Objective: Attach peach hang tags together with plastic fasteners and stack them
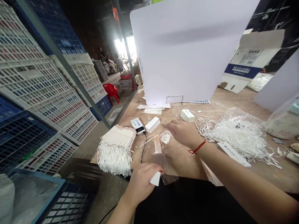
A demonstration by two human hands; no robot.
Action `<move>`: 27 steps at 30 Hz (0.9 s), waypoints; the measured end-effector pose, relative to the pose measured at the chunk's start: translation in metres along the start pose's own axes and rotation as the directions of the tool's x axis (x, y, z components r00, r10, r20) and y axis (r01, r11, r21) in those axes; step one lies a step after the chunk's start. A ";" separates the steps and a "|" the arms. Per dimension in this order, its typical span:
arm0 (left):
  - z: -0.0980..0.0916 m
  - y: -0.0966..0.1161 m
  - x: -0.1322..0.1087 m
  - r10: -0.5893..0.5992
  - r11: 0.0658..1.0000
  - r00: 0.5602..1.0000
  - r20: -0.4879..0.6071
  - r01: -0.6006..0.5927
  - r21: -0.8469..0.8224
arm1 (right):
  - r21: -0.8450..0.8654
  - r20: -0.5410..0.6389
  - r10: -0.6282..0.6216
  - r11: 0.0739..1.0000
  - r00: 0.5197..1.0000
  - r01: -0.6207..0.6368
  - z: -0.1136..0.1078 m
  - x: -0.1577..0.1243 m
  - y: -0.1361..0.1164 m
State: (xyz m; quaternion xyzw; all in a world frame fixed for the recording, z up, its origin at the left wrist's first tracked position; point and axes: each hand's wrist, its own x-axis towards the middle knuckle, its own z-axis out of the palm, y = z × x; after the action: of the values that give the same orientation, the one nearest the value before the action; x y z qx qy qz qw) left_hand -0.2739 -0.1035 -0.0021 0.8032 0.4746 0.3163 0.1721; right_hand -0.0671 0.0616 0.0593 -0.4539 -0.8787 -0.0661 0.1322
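Two hands work at a long bench (235, 99) beside tall stacks of blue and white crates (44, 84) on the left. A white board (187, 49) stands upright on the bench, and a flattened carton (243, 70) lies behind it to the right. Across the bench spread a heap of white strings (235, 137) and, further left, a bundle of strung tags (115, 152). Between them lies a clear bag (158, 158) holding a small clump of white scraps (165, 138). The right hand (184, 132), its wrist tied with a red cord (198, 147), sits just above the bag, fingers loosely curved; whether they grasp anything, one cannot tell. The left hand (141, 183), at the bench's near edge, has its fingers closed on a white tag (155, 179). A power bank (137, 125) lies just beside a small stack of cards (152, 124).
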 end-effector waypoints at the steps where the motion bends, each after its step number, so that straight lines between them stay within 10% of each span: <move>1: -0.001 0.001 -0.001 -0.055 0.998 0.993 0.100 0.058 -0.028 | 0.000 0.028 -0.005 1.000 1.000 0.005 0.002 0.000 0.000; 5: -0.011 0.010 -0.003 -0.219 0.952 0.891 0.398 0.284 -0.113 | 0.037 0.108 -0.013 0.999 0.994 0.009 0.005 -0.002 0.003; 9: -0.013 0.019 0.014 -0.317 0.747 0.841 0.439 0.507 -0.431 | 0.128 0.156 -0.051 0.991 0.987 0.031 0.005 -0.006 0.003; 14: 0.021 0.009 0.054 -0.437 -0.223 0.612 0.659 0.636 -0.738 | 0.204 0.183 -0.001 0.978 0.983 -0.036 0.001 -0.012 0.002; 16: 0.036 -0.001 0.065 -0.462 -0.427 0.552 0.694 0.548 -0.720 | 0.264 0.111 0.027 0.963 0.993 -0.056 -0.005 -0.023 -0.005; 20: 0.055 -0.018 0.076 -0.534 -0.462 0.565 0.629 0.429 -0.777 | 0.551 -0.118 0.158 0.832 0.980 -0.068 -0.005 -0.071 -0.040; 27: 0.064 -0.026 0.076 -0.541 -0.503 0.598 0.591 0.334 -0.797 | 0.849 0.188 0.252 0.444 0.949 -0.286 0.065 -0.115 -0.077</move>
State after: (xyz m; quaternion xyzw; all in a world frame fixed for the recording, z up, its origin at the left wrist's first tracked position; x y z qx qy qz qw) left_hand -0.2217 -0.0232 -0.0381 0.0361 0.3667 0.4894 0.7904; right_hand -0.0778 -0.0571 -0.0363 -0.4592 -0.7101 0.4144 0.3364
